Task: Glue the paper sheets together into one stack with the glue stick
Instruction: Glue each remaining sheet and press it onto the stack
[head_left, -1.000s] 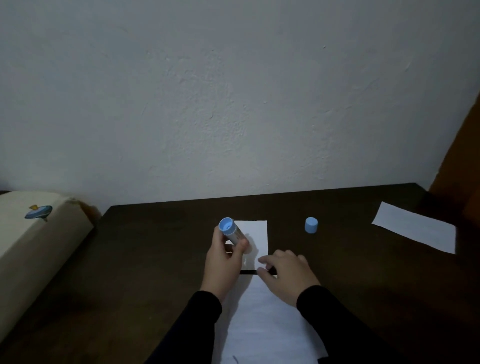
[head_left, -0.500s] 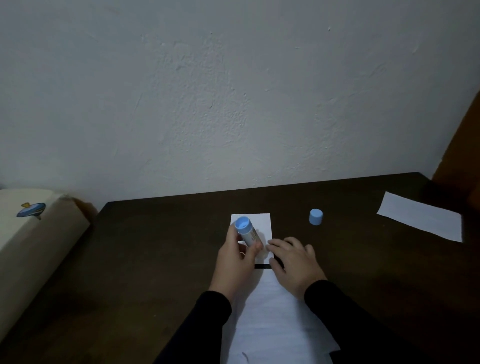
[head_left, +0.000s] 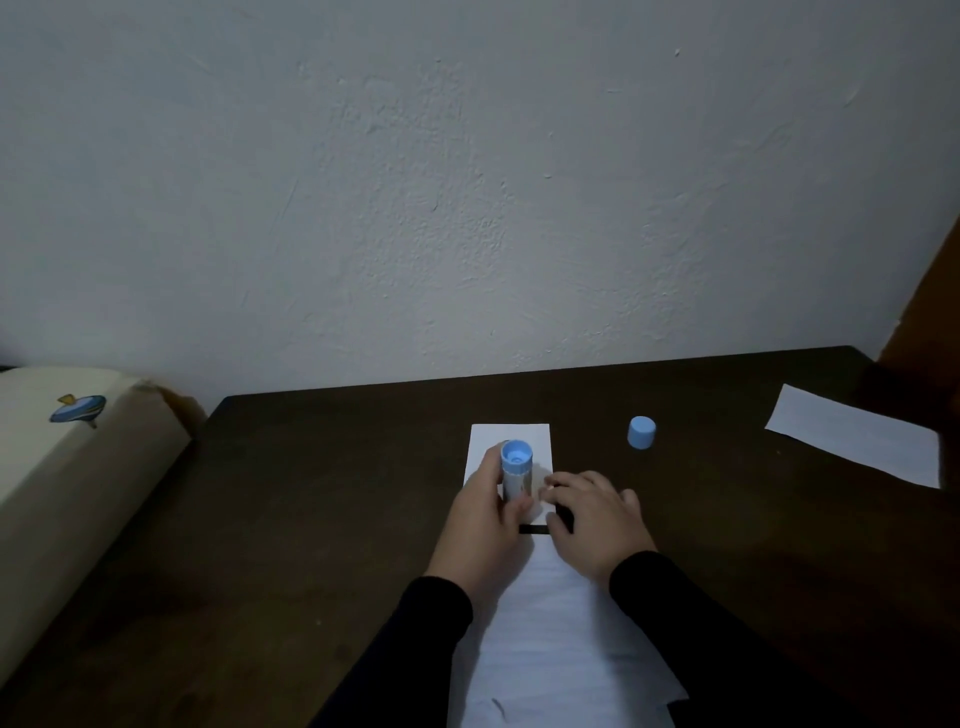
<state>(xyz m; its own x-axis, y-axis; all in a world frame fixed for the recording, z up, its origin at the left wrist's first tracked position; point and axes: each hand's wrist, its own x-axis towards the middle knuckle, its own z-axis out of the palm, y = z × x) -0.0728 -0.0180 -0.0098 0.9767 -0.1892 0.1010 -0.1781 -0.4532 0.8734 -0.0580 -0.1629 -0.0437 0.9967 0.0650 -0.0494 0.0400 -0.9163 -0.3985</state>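
Paper sheets lie on the dark table (head_left: 311, 519): a long white stack (head_left: 550, 639) nearest the person, a smaller sheet (head_left: 511, 441) beyond it, and a separate sheet (head_left: 857, 434) far right. The right hand (head_left: 597, 525) rests flat, fingers straight, on the small sheet's near edge. The left hand (head_left: 483, 525) grips the upright glue stick (head_left: 516, 473) over that sheet. The blue cap (head_left: 641, 432) stands apart to the right.

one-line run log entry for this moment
left hand: grips glue stick | right hand: presses small sheet | cap: off, on table
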